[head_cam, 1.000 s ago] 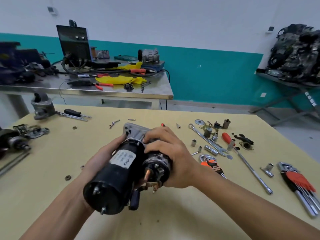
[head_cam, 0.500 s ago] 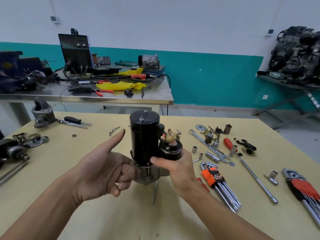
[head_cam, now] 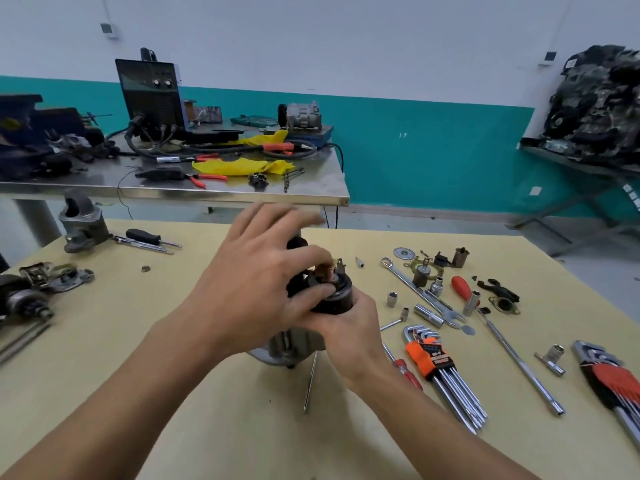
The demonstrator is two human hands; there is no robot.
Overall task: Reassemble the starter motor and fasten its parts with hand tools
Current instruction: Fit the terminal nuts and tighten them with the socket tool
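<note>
Starter motor (head_cam: 337, 301): upright between hands.
Left hand (head_cam: 256, 289): pinching top terminal (head_cam: 329, 270), rest spread.
Right hand (head_cam: 353, 329): grips its side.
Hex keys (head_cam: 427, 356): near, right.

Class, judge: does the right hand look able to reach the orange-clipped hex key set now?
Probably yes: the hex key set lies uncovered, close beside the right hand, but that hand grips the starter motor and must let go first.

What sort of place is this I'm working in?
Most likely an auto repair or training workshop: hex key sets and sockets lie beside the starter motor on the wooden bench, a welding machine sits on the steel table behind, and an engine rests on a stand at right.
</note>
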